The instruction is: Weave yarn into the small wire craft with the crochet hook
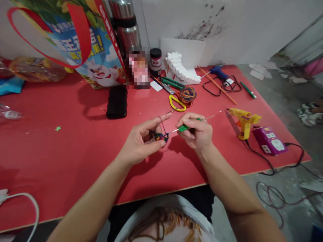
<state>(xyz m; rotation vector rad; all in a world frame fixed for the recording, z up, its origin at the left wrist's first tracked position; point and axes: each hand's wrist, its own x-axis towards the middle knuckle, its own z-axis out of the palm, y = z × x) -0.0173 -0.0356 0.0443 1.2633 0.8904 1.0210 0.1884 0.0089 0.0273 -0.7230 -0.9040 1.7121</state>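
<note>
Closest to us is our shirt front [164, 230], tucked up by the surface [75, 161]. Our left hand [137, 144] has its fingers gripping a little colorful yarn piece [159, 137], held just past the near edge, probably so the stitches face the hook [185, 127]. Index finger's stuck out with the strand [163, 125] over it, likely for tension. Our right hand [202, 132] has its fingers closed on the hook's green handle, pen-style, seemingly for fine control. Yarn ball [188, 94] sits farther off by the scissors [177, 109], so there's some slack-feeding room, we guess.
</note>
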